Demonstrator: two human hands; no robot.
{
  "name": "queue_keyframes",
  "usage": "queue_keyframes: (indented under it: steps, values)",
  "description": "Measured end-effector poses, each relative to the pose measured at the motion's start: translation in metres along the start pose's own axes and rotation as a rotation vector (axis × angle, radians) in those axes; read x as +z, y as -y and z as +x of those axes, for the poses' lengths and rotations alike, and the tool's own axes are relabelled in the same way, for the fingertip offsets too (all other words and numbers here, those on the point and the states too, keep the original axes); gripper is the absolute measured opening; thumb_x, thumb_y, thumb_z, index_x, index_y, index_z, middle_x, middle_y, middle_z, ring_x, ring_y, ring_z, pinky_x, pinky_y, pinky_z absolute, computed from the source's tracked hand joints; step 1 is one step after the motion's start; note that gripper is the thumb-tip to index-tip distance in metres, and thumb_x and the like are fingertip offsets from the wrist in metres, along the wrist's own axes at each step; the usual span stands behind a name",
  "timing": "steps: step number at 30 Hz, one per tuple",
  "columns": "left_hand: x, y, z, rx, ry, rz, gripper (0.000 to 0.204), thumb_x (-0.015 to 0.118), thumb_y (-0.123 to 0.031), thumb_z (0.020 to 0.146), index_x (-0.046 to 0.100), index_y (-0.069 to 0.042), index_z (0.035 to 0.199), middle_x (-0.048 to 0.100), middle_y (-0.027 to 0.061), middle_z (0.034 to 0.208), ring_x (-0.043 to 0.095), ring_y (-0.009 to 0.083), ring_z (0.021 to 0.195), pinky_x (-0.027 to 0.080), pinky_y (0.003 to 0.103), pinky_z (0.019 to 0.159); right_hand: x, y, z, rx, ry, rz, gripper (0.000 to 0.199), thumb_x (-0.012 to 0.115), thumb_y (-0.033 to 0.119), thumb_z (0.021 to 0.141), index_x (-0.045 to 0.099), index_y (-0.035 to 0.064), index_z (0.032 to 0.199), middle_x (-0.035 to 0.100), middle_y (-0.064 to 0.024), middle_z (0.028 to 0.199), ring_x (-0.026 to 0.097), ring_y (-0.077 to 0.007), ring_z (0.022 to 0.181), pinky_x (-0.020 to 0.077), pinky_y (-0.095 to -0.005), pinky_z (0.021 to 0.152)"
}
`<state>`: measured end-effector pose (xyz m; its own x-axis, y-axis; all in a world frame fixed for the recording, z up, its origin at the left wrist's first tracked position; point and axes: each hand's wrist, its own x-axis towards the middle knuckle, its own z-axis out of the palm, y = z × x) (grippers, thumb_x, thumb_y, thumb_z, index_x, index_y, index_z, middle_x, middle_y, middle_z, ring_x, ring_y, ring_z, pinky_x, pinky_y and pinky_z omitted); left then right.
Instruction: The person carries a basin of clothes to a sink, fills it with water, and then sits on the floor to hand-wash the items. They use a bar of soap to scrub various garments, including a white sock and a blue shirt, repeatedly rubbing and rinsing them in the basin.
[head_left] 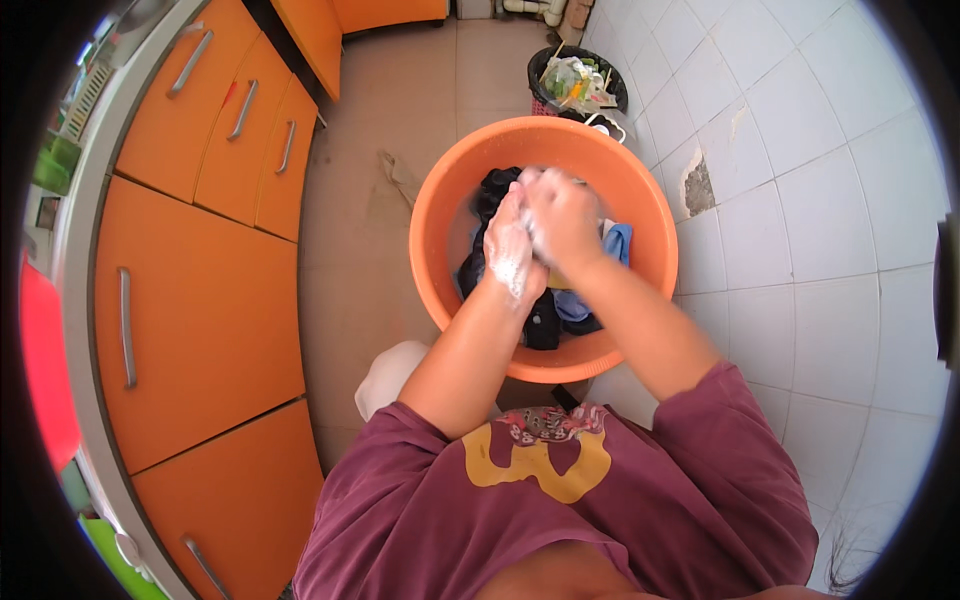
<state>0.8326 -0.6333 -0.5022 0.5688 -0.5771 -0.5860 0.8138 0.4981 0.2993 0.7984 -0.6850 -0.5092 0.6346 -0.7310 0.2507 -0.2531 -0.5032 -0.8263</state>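
Above a wide orange basin [440, 285], my left hand [508, 245] and my right hand [562, 222] are pressed together, with white suds on the left wrist and between them. The right fingers are curled over the left and blurred by motion. Whatever lies between my palms is hidden. Beneath them, wet clothes fill part of the basin: a black garment [543, 322] with a small round spot, a blue cloth [617, 242] at the right, and a bit of yellow cloth partly covered by my hands.
Beyond the basin stands a bin [538, 85] with a black liner and food scraps. Orange cabinets [190, 310] with metal handles run along the left under a pale countertop. A white tiled wall [820, 230] rises close on the right, one tile broken. Tan floor [350, 230] lies between.
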Motion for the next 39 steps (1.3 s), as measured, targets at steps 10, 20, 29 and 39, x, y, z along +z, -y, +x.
queue_keyframes:
  steps: [10,20,29,39]
  values:
    - [-0.028,0.004,0.012,-0.036,0.231,0.1,0.023,0.047,-0.034,0.097,0.053,-0.013,0.088,0.054,-0.0011,0.08,0.053,0.0143,0.077,0.047,0.033,0.074,-0.007,-0.004,0.025,0.203,0.045,0.012,0.035,0.052,0.028,0.09,0.053,0.0005,0.068,0.055,-0.0218,0.064,0.058,-0.0376,0.062,0.0461,-0.0424,0.057]
    - [-0.008,-0.004,0.004,-0.015,0.075,0.041,0.029,0.041,-0.032,0.098,0.058,-0.011,0.087,0.058,0.003,0.079,0.059,0.0182,0.079,0.05,0.035,0.073,-0.002,-0.003,0.013,0.198,0.037,0.156,0.029,0.058,0.023,0.085,0.049,0.0035,0.065,0.053,-0.0205,0.063,0.054,-0.0393,0.06,0.0439,-0.0416,0.055]
    - [-0.027,-0.008,0.017,-0.057,0.251,0.198,0.041,0.043,-0.032,0.097,0.038,-0.016,0.06,0.037,-0.0023,0.056,0.035,0.0132,0.054,0.033,0.028,0.054,-0.006,-0.018,0.027,0.153,0.028,0.064,0.039,0.06,0.032,0.088,0.051,-0.0002,0.067,0.052,-0.019,0.061,0.047,-0.0289,0.053,0.0419,-0.04,0.057]
    - [-0.015,-0.003,0.02,0.441,-0.217,0.524,0.034,0.046,-0.044,0.095,0.049,-0.014,0.077,0.048,0.0002,0.074,0.051,0.0167,0.081,0.037,0.027,0.077,-0.054,-0.082,0.061,0.646,0.045,1.605,0.039,0.041,0.045,0.098,0.054,0.0089,0.089,0.057,-0.0053,0.079,0.057,-0.0228,0.076,0.0489,-0.0424,0.08]
